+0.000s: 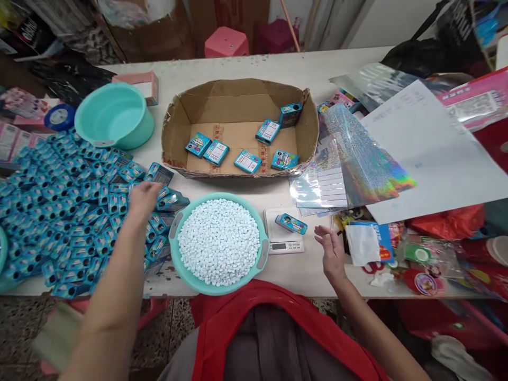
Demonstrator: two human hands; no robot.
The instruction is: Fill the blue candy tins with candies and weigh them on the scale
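Observation:
My left hand is over the right edge of a big heap of small blue printed boxes. Its fingers curl down among them, blurred and partly hidden, so I cannot tell if they grip one. My right hand hovers beside a white digital scale, fingers spread and holding nothing. One blue box lies on the scale plate. Between my arms sits a turquoise basin full of small white pellets.
Behind the basin stands a cut-down cardboard box with several blue boxes inside. A second turquoise basin is at the back left. Holographic sheets, white paper and assorted packets cover the right side.

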